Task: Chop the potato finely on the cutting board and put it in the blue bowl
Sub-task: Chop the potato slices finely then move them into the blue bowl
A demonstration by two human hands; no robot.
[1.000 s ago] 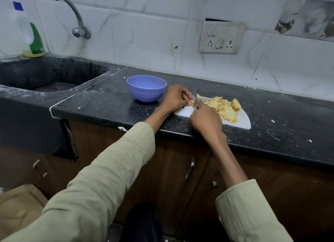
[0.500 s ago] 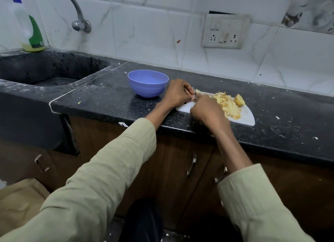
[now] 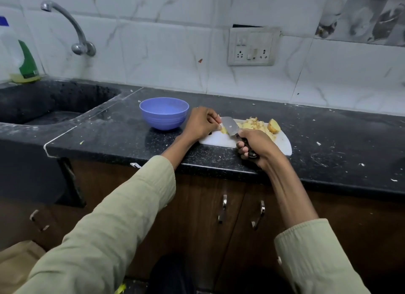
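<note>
A white cutting board (image 3: 221, 139) lies on the black counter, with a heap of chopped potato (image 3: 255, 125) and one larger potato chunk (image 3: 274, 125) on its far side. My left hand (image 3: 202, 123) pinches a small potato piece (image 3: 223, 129) at the board's left end. My right hand (image 3: 255, 146) grips the dark handle of a knife (image 3: 230, 125), whose blade slants against that piece. The blue bowl (image 3: 164, 112) stands just left of my left hand and looks empty.
A dark sink (image 3: 43, 105) with a wall tap (image 3: 72, 28) is at the left, a dish soap bottle (image 3: 20, 59) behind it. A wall socket (image 3: 252, 47) is above the board. Potato scraps dot the counter (image 3: 339, 153) to the right.
My right hand has drawn back toward the counter's front edge, so the knife blade and handle now show. My left hand stays on the potato piece.
</note>
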